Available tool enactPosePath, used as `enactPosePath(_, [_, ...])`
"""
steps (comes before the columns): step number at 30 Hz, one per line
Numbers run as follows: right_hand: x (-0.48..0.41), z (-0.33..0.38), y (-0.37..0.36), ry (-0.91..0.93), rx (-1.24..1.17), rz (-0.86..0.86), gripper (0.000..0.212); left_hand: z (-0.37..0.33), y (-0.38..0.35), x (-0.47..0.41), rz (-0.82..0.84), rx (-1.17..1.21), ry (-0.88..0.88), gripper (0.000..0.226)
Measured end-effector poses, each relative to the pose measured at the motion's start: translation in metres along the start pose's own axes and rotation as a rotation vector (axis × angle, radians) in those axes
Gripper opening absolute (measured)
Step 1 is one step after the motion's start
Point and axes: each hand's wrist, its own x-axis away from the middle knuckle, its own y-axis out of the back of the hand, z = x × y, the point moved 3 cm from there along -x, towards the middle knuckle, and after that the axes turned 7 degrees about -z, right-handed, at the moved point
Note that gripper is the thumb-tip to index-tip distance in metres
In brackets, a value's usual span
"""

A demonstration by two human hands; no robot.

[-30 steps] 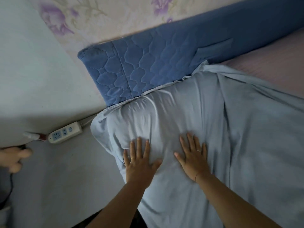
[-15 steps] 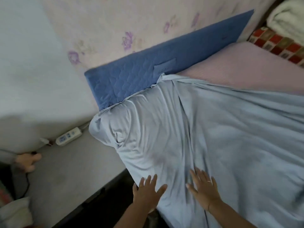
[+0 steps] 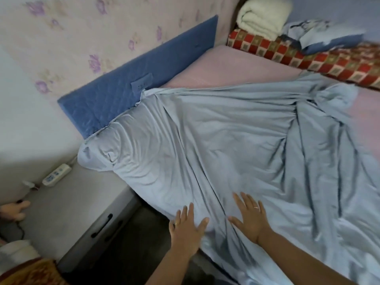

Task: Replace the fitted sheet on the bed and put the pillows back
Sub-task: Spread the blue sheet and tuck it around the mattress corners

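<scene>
Both hands flat, fingers spread, gripping nothing: left hand (image 3: 188, 227) at the near edge of the bed, right hand (image 3: 249, 220) just beside it, further onto the mattress, both palms down on the light blue fitted sheet (image 3: 205, 145). A long crease runs away from between the two hands toward the headboard (image 3: 127, 93).

Sheet status: one corner, ahead-left of the left hand, is already hooked over the mattress corner next to the nightstand (image 3: 67, 204). Rest lies loose & bunched, esp. far ahead-right of the right hand, where pink mattress (image 3: 236, 64) is bare. So approx a quarter fitted, by my read.

Step in hand looks like smoothing/tensioning. To do it well: press w/ full palms, sweep outward from the crease, right hand pushing away toward the bunch, left hand pinning the near edge so the hooked corner doesn't pop off. Then pull slack to the next corner before tucking; don't yank, elastic may slip.

Pillow (image 3: 329, 38) sits far off beyond the right hand, on the checkered blanket (image 3: 308, 58), near a folded white blanket (image 3: 263, 17). Goes back last.
</scene>
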Motion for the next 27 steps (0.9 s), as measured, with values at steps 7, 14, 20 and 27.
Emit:
enactPosePath(7, [0.071, -0.096, -0.004, -0.108, 0.022, -0.037, 0.087, -0.050, -0.038, 0.033, -0.091, -0.143, -0.063, 0.077])
enactPosePath(14, [0.161, -0.246, 0.010, -0.188, 0.025, -0.062, 0.088, -0.126, -0.089, 0.058, -0.163, -0.315, -0.088, 0.077])
enactPosePath(20, [0.206, -0.342, -0.004, -0.254, -0.008, -0.025, 0.088, -0.221, -0.164, 0.083, -0.131, -0.310, -0.205, 0.078])
enactPosePath(27, [0.231, -0.415, -0.013, -0.266, -0.036, 0.005, 0.089, -0.293, -0.234, 0.103, -0.081, -0.321, -0.247, 0.077])
